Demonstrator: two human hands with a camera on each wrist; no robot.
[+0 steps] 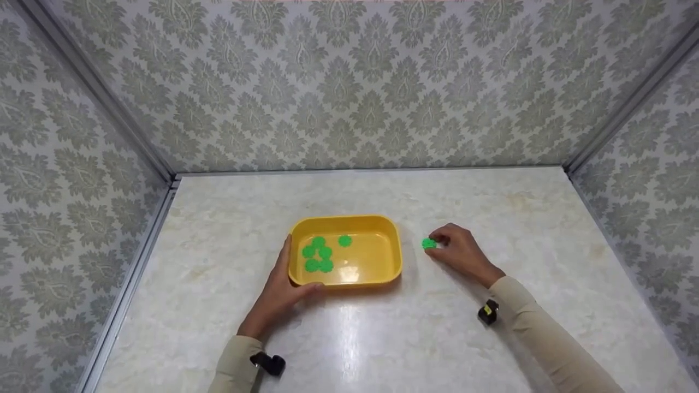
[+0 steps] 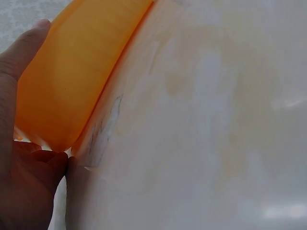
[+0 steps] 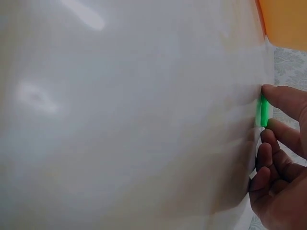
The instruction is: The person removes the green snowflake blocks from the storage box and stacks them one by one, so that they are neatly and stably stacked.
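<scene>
A yellow plastic tray (image 1: 390,279) with rounded corners sits on the table. Several flat green discs with notched edges (image 1: 325,252) lie inside it, mostly toward its left side, with a single one (image 1: 344,240) near the back wall. My left hand (image 1: 281,290) holds the tray's near left corner, fingers along the left side and thumb on the near wall (image 2: 72,72). To the right of the tray, my right hand (image 1: 460,252) pinches another green notched disc (image 1: 428,243) between thumb and forefinger. Seen edge-on in the right wrist view, that disc (image 3: 264,111) is close against the tabletop.
The marbled white tabletop (image 1: 491,202) is bounded by patterned wallpaper panels (image 1: 338,98) at the back and on both sides. Dark wrist-worn devices show at the left cuff (image 1: 268,363) and right cuff (image 1: 487,312).
</scene>
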